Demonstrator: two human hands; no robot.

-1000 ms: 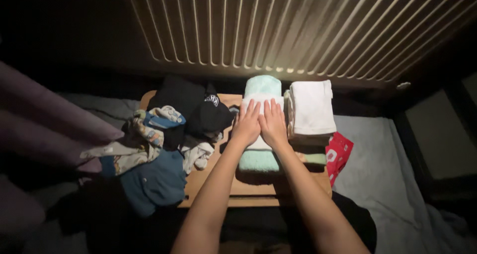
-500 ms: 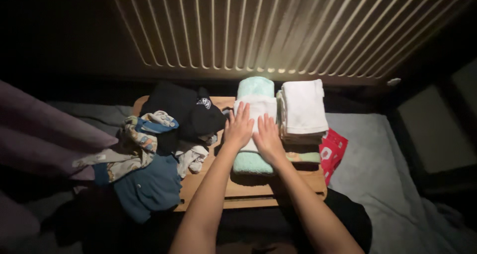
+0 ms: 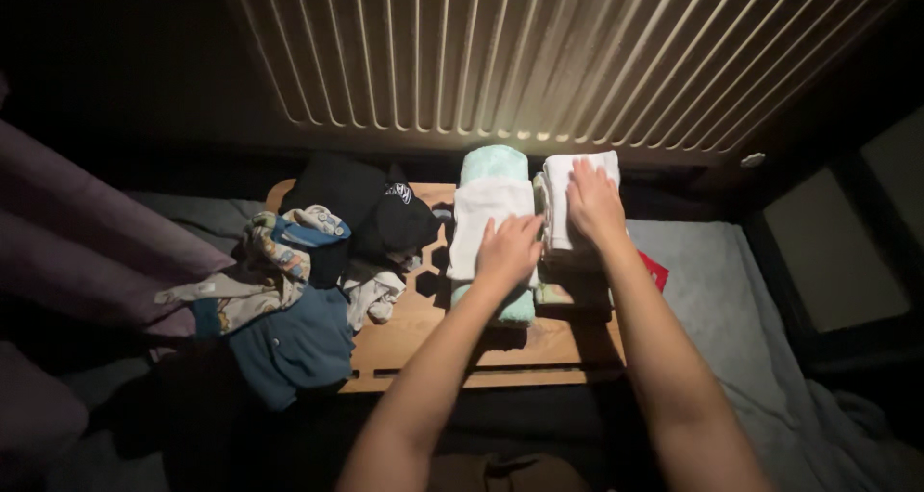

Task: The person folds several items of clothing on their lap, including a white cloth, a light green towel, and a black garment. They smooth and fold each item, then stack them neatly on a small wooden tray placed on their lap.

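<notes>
My left hand (image 3: 508, 249) lies flat on a folded white cloth (image 3: 483, 215) that rests on a folded mint-green towel (image 3: 493, 164). My right hand (image 3: 594, 203) presses down on a neighbouring stack of folded white towels (image 3: 559, 186), fingers spread. Both stacks sit on a low wooden table (image 3: 452, 343). Neither hand grips anything.
A heap of unfolded clothes (image 3: 289, 280), black, blue and patterned, covers the table's left side. A red packet (image 3: 657, 270) peeks out right of the stacks. A ribbed radiator (image 3: 539, 59) stands behind; grey bedding (image 3: 731, 299) lies to the right, a purple cloth (image 3: 87, 232) to the left.
My right hand has moved from the middle stack onto the white stack on the right. My left hand has slid nearer along the white cloth.
</notes>
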